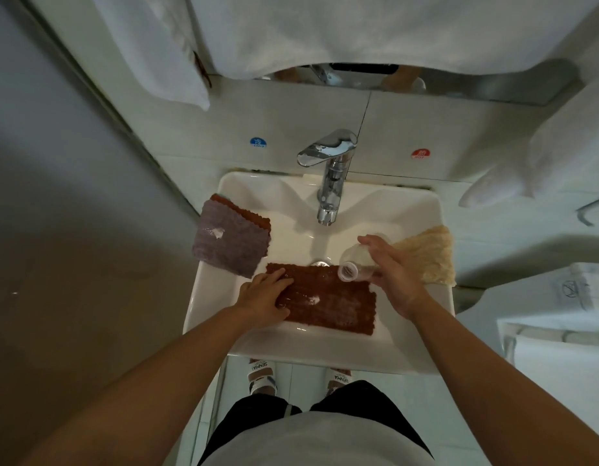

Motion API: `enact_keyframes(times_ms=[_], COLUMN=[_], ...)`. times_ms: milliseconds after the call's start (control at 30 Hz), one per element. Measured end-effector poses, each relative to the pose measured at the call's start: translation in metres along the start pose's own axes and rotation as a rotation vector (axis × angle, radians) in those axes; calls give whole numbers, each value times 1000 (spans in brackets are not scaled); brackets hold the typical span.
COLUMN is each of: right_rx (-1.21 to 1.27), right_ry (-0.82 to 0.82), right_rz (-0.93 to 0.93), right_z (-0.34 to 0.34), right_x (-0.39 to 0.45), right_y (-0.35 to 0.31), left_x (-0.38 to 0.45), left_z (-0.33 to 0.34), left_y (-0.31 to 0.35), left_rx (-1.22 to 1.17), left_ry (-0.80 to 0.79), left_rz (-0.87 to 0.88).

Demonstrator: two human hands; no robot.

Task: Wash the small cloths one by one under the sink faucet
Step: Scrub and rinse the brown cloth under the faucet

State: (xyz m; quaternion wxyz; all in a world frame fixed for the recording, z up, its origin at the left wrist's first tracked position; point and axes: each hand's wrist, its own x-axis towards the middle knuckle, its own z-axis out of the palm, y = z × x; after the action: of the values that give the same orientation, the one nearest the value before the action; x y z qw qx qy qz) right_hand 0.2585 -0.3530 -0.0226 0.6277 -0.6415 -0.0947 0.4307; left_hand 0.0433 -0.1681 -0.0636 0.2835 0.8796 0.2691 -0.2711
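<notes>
Brown cloth [328,299] in sink [425,331]: wet, limp, likely heavy; best gathered at an edge. Left hand [262,297] pressing flat; right hand [392,274] gripping tipped bottle [353,264].

Left hand [262,299] pressed flat, fingers spread; right hand [388,274] apparently curled, gripping.

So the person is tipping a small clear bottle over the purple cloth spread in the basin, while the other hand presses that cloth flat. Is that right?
Not quite. The cloth spread in the sink basin under the small clear bottle is the brown cloth, not purple. The purple cloth lies on the basin's left rim. The right hand tips the bottle; the left hand presses the brown cloth flat, as the head view shows.
</notes>
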Motion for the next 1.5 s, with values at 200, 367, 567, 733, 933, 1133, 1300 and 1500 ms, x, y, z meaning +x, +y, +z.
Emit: enact_keyframes(times_ms=[200, 367, 567, 733, 933, 1133, 1300, 1500], right_rx=[-247, -429, -602, -610, -715, -697, -673, -650], right_ry=[198, 308, 372, 324, 311, 322, 320, 343], right_rz=[-163, -265, -421, -428, -561, -543, -537, -509], right_z=[16, 24, 24, 24, 28, 29, 30, 30], right_x=[6, 10, 16, 18, 14, 13, 9, 12], right_y=[19, 30, 43, 47, 45, 47, 46, 44], left_x=[1, 5, 6, 5, 5, 4, 4, 5], left_z=[6, 9, 11, 13, 11, 11, 12, 13], left_y=[-1, -4, -6, -5, -5, -6, -7, -7], left_rx=[-22, -7, -9, -16, 7, 13, 20, 21], left_ry=[44, 54, 57, 63, 58, 57, 57, 53], left_rz=[-1, -14, -13, -8, -5, 6, 11, 5])
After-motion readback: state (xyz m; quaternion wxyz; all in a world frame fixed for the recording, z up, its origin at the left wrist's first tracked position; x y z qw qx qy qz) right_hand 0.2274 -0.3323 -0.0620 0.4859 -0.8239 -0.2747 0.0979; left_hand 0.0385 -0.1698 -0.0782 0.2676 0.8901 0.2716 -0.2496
